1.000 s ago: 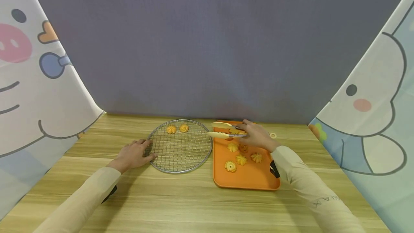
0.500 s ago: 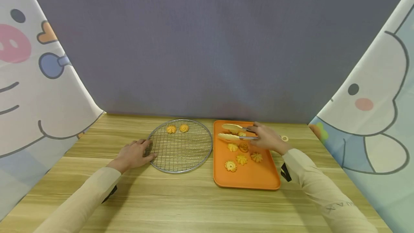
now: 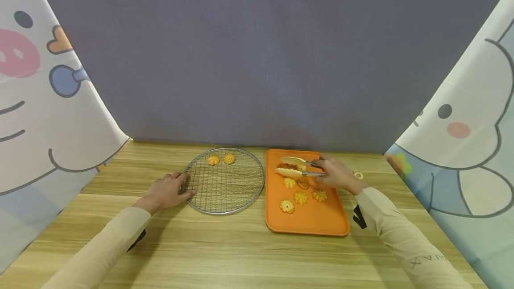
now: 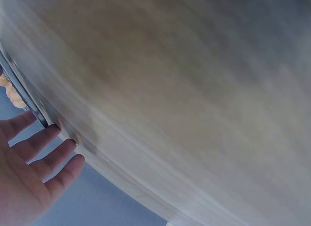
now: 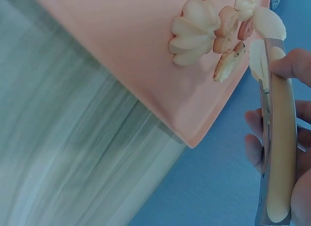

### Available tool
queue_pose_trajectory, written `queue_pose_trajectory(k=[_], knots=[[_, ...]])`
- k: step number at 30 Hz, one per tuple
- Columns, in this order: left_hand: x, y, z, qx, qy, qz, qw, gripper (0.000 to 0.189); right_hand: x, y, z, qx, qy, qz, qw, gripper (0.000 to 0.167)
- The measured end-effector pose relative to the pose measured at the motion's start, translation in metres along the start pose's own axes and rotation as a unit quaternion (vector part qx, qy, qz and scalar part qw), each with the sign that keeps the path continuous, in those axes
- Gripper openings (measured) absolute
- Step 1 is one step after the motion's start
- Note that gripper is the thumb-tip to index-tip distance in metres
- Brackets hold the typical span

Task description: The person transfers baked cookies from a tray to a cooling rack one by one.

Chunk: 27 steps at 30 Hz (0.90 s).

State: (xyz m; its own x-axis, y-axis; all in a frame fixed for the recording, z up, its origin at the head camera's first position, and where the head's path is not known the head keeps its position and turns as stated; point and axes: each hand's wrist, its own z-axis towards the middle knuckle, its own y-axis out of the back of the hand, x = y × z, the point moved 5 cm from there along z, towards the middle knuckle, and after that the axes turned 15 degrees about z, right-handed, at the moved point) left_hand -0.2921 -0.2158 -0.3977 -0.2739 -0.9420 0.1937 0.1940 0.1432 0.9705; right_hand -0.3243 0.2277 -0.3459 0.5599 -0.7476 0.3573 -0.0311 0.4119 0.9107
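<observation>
My right hand [image 3: 336, 174] grips a pair of cream-tipped tongs [image 3: 288, 172] by the handles. The tongs' parted tips hover over the far part of an orange tray [image 3: 317, 224], around cookies partly hidden beneath them. Nearer on the tray lie several cookies, among them a ring-shaped cookie [image 3: 287, 206] and a brown cookie [image 3: 303, 183]. In the right wrist view, thumb and fingers wrap the tong handle [image 5: 281, 138]. My left hand [image 3: 166, 192] rests at the left rim of a round wire rack [image 3: 225, 186], fingers spread. Two piped cookies [image 3: 229, 158] sit at the rack's back.
The rack and tray stand side by side on a wood-grain table [image 3: 225, 253]. A grey partition [image 3: 257, 57] rises behind them. Cartoon-printed cloths flank both sides.
The right hand has drawn the tongs to the right, from the rack's edge to above the tray's far cookies. My left hand stays put.
</observation>
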Motion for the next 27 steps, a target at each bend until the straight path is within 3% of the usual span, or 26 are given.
queue_pose_trajectory(k=[18,27], knots=[[-0.0008,0.0026,-0.001,-0.001,0.001,-0.003,1.0,0.059,-0.0012,0.0023,0.0007,0.034,0.004,0.016,0.9993,0.04],[-0.0006,0.0025,-0.0006,-0.002,0.0,0.0,1.0,0.059,-0.0013,0.0024,0.0,0.032,0.002,0.015,0.9994,0.039]])
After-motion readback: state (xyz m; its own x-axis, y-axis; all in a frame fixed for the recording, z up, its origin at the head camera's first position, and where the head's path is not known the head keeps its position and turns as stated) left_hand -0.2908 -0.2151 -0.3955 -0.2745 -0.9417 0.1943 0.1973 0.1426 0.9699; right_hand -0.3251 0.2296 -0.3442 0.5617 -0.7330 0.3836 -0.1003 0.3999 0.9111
